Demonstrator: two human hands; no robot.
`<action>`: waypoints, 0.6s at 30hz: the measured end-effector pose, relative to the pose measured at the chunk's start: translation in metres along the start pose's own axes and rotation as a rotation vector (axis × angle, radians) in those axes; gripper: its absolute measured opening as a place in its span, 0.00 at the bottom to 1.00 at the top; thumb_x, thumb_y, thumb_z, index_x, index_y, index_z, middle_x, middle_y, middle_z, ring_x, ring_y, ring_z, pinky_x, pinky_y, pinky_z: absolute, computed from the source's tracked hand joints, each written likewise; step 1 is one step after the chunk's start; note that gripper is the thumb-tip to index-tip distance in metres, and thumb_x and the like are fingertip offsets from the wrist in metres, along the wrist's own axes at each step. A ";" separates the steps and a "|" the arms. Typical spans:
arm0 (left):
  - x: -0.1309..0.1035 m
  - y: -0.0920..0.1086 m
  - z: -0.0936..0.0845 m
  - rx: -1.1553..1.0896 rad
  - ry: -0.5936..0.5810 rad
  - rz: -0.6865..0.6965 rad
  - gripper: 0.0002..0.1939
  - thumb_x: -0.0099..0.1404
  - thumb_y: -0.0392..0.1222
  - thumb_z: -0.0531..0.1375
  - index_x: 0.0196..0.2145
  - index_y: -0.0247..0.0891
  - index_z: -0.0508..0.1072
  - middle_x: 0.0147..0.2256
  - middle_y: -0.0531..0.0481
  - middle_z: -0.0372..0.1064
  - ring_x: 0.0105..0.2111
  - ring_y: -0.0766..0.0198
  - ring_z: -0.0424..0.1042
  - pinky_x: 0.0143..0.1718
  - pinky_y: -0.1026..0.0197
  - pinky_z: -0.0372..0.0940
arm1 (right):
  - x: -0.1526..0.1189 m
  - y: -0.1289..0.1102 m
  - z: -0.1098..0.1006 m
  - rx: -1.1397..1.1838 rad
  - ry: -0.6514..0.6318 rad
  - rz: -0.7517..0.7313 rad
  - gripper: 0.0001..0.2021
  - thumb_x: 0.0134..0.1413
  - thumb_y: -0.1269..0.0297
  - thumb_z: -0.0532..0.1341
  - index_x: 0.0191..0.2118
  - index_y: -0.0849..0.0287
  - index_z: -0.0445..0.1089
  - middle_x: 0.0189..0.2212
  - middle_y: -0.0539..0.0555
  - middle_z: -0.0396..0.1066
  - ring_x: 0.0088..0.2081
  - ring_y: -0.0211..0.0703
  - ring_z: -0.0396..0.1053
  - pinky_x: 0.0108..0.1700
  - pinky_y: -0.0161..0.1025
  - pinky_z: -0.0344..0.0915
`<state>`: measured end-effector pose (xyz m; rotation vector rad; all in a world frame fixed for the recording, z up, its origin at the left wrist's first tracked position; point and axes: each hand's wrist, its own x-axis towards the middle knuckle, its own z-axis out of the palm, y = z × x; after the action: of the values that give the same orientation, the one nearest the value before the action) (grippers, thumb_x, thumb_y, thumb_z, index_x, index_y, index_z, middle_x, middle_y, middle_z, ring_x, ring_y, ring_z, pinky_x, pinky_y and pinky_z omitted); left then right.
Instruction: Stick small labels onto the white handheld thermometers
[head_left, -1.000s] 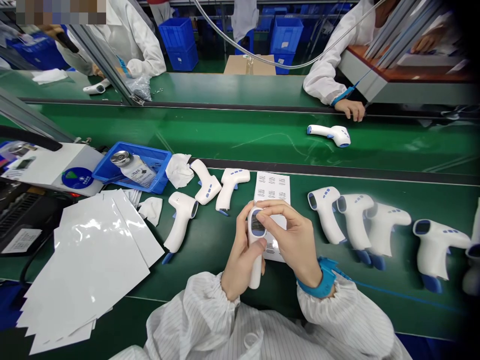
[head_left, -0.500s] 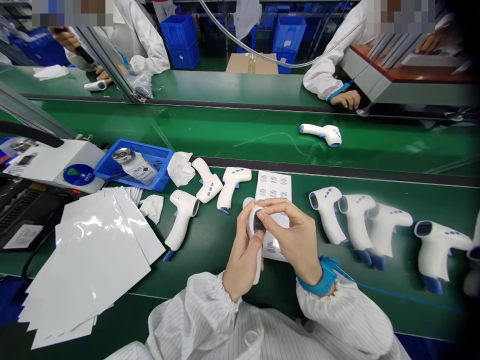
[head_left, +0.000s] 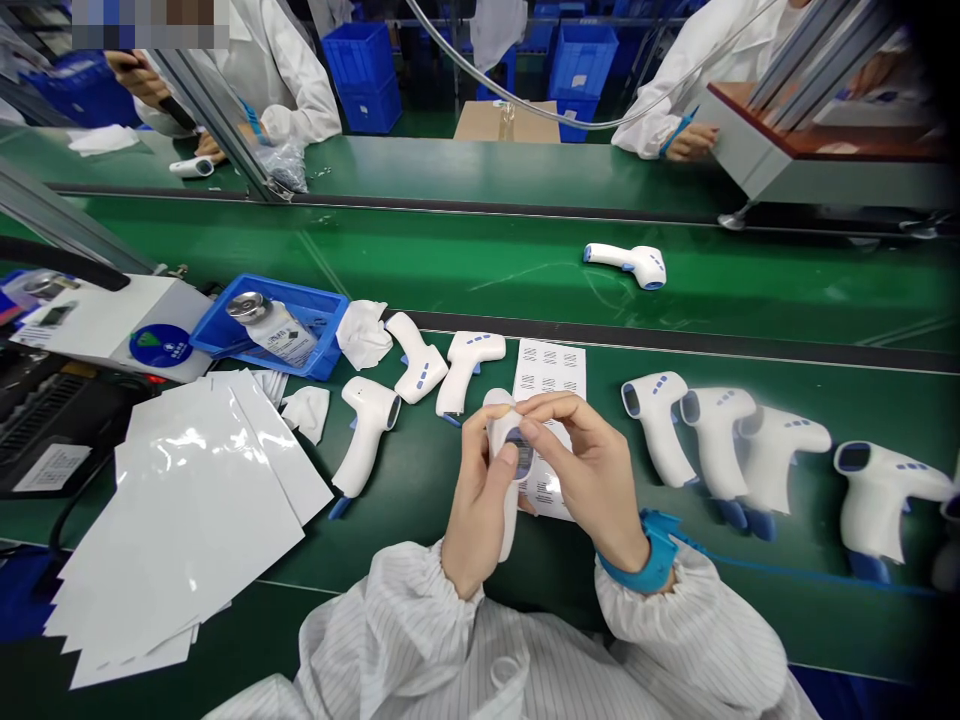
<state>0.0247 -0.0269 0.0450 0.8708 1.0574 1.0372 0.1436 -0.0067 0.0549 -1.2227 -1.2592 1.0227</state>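
My left hand point(head_left: 474, 500) is wrapped round a white forehead thermometer point(head_left: 508, 525), its thumb pressing beside the small display point(head_left: 523, 456). At the display's upper edge, my right hand point(head_left: 589, 475) has its thumb and fingers pinched against the thermometer's head; whether a small piece lies between them is hidden. Under my hands is a white label sheet point(head_left: 551, 368) with printed rows. Left of it lie several more thermometers, one point(head_left: 366, 430) nearest my left hand. To the right, another thermometer point(head_left: 658, 425) heads a row of similar ones. A blue strap circles my right wrist.
Glossy white sheets point(head_left: 187, 510) spread at left. Behind them, a blue tray point(head_left: 326, 345) holds a metal-capped bottle point(head_left: 279, 335), near crumpled wipes point(head_left: 364, 335). A thermometer point(head_left: 645, 265) lies on the green belt point(head_left: 420, 250). Co-workers' hands are across it. A wrist cord trails right.
The held thermometer has turned so more of its display shows. The thermometer on the belt has shifted left. The right-hand co-worker's hand has moved up beside the box.
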 end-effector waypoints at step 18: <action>0.009 -0.007 -0.012 0.438 0.175 0.319 0.14 0.69 0.43 0.51 0.53 0.48 0.61 0.47 0.49 0.64 0.38 0.63 0.67 0.36 0.61 0.66 | -0.004 -0.002 -0.002 -0.184 0.034 -0.059 0.04 0.57 0.67 0.62 0.32 0.55 0.67 0.30 0.49 0.69 0.34 0.39 0.68 0.39 0.39 0.66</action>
<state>0.0164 -0.0197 0.0332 1.3550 1.3514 1.1816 0.1450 -0.0112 0.0568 -1.3285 -1.3783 0.8539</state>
